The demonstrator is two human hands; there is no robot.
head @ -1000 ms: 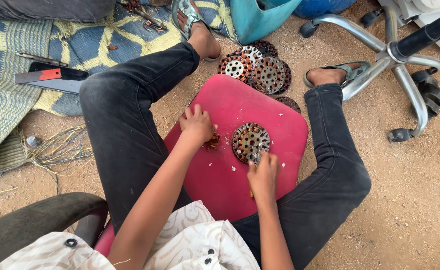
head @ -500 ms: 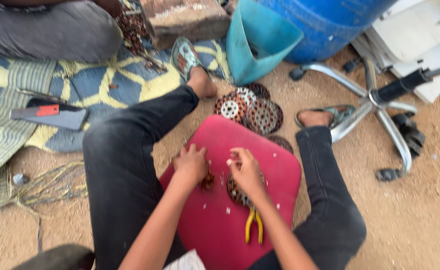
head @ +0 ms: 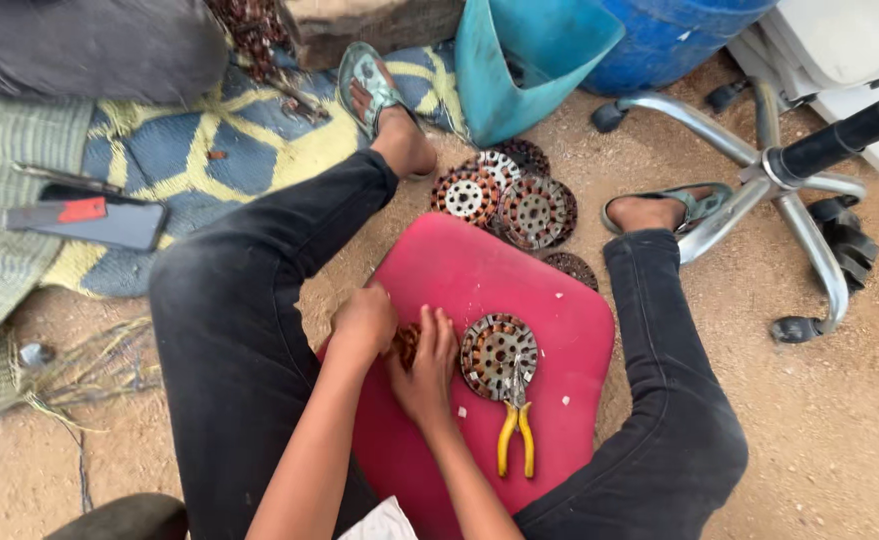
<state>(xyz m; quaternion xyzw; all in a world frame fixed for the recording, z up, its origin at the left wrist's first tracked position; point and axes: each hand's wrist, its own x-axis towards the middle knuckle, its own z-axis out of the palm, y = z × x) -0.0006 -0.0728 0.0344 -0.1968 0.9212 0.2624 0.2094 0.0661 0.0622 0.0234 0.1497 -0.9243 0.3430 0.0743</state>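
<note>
**Both hands now on the copper bundle**

My right hand (head: 424, 372) has left the rusty slotted disc (head: 498, 355) and joined my left hand (head: 364, 322); both grips clamp a small coppery wire clump (head: 405, 343) at nine o'clock of the disc. Yellow-handled pliers (head: 515, 430) lie at its six, on the red seat (head: 479, 270).

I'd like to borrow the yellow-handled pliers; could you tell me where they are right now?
The pliers lie on the red cushion, right of the right hand, nose on the slotted metal disc.
</note>
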